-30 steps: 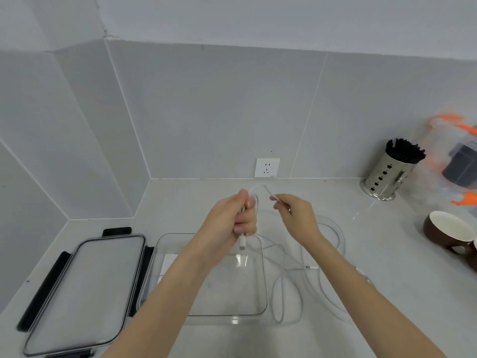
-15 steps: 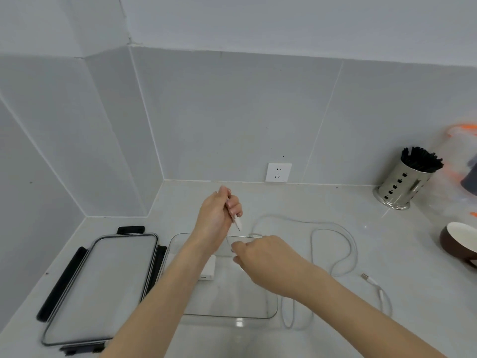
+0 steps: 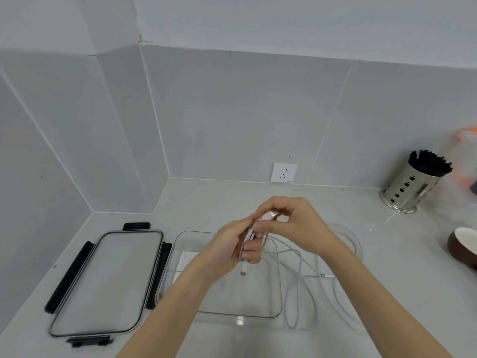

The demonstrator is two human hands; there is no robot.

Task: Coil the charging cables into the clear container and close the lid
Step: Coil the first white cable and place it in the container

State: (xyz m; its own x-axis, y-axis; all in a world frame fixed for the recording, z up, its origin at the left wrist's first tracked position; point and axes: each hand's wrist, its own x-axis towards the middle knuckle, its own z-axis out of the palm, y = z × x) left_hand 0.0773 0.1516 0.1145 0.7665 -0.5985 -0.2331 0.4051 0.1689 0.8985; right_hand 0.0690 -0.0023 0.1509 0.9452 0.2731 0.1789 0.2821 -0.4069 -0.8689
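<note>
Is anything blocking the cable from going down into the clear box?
Nothing visible does. The clear container sits open under both hands, its lid lying off to its left. Only a white block lies inside.

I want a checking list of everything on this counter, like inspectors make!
Surface: pale counter, set in a tiled corner.
Job's things: clear container open, a white block inside; lid lies flat left of it, clips out.
Clutter: metal holder of black sticks, brown bowl, blurred orange-trimmed thing at right edge.
Grippers: left hand grips folded cable; right hand pinches it at the top.
Cables: white cable trails in loose loops right of the container; one plug hangs below the left hand.
Surroundings: wall socket, nothing plugged in.
</note>
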